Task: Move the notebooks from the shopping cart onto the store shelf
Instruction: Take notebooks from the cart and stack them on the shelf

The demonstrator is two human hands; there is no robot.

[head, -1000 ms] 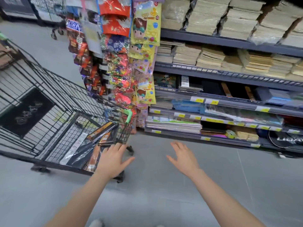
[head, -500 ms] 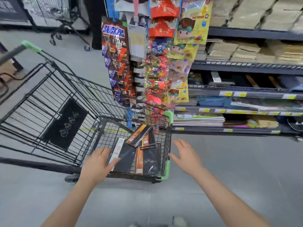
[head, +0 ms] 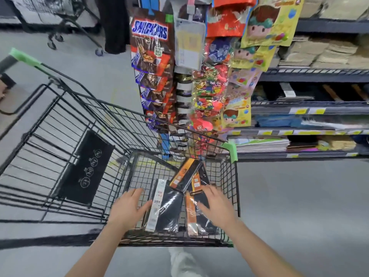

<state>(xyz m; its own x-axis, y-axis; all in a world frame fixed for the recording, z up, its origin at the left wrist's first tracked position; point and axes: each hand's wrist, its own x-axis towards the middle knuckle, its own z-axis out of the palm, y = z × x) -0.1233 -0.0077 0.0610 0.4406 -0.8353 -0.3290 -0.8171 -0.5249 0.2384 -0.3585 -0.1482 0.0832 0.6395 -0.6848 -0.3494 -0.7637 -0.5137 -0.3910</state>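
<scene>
Several black notebooks in clear wrap lie in the front end of a black wire shopping cart (head: 83, 108). One has a white spine strip (head: 165, 206); others have orange strips, among them one lying across the top (head: 186, 174) and one at the right (head: 196, 216). My left hand (head: 125, 208) is inside the cart, fingers spread, at the left edge of the white-strip notebook. Over the orange-strip notebook hovers my right hand (head: 217, 206), open, holding nothing. The store shelf (head: 311, 110) with stacked paper goods stands at the right.
A hanging rack of snack and candy bags (head: 155, 76) stands just behind the cart, left of the shelf. A stack of notebooks (head: 261, 143) lies on the low shelf. Another cart's wheels (head: 54, 40) show at the far left. Grey floor lies on the right.
The view swung left and down onto the cart. Both hands moved forward into the cart; the right hand went from beside the cart to over the notebooks.
</scene>
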